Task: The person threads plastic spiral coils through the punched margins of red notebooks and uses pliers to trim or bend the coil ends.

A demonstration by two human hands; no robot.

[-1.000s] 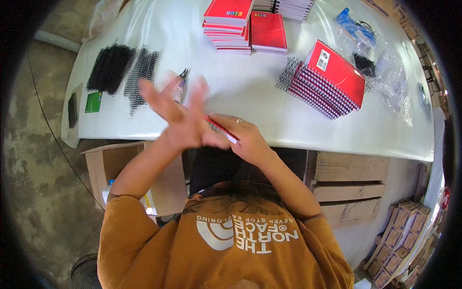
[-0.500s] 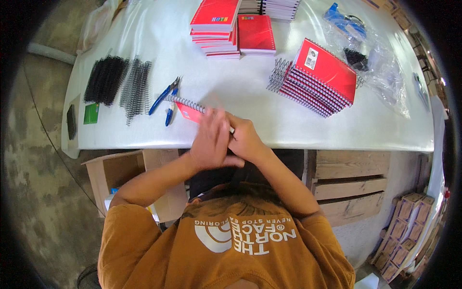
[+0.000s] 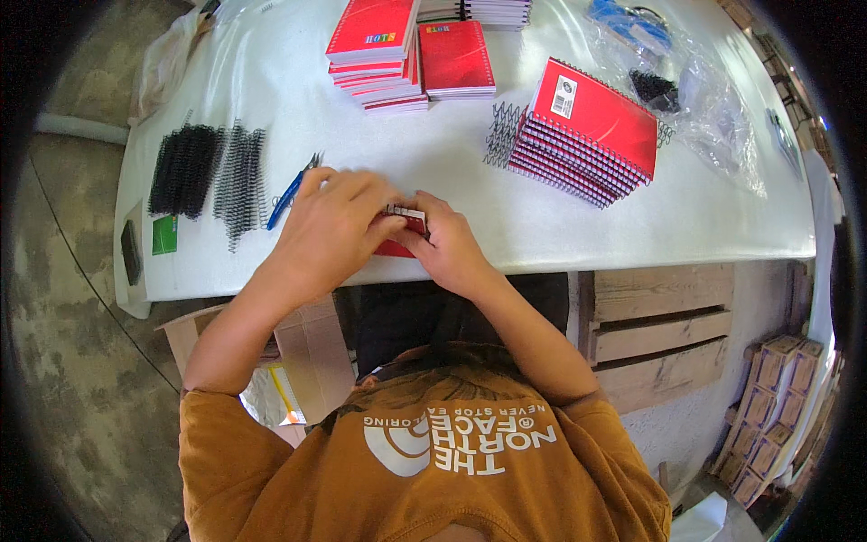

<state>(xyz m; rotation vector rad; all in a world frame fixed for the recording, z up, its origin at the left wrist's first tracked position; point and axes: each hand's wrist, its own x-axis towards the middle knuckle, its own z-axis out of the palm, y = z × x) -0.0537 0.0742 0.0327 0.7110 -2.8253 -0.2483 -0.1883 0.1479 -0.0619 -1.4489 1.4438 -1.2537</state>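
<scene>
A small red spiral notebook (image 3: 404, 235) lies on the white table (image 3: 542, 226) near its front edge, mostly hidden under my hands. My left hand (image 3: 330, 226) lies flat over its left part with the fingers spread. My right hand (image 3: 447, 244) pinches its right side by the wire binding. Blue-handled pliers (image 3: 291, 191) lie just left of my left hand.
Black wire spirals (image 3: 212, 172) lie at the table's left. Stacks of red notebooks (image 3: 379, 50) stand at the back, a bound stack (image 3: 587, 126) to the right, clear plastic bags (image 3: 695, 99) beyond. A cardboard box (image 3: 298, 352) sits under the table, wooden crates (image 3: 668, 334) right.
My hands came down from above the table, bringing the red notebook onto the surface; the left hand, earlier raised with fingers spread, now presses on the notebook.
</scene>
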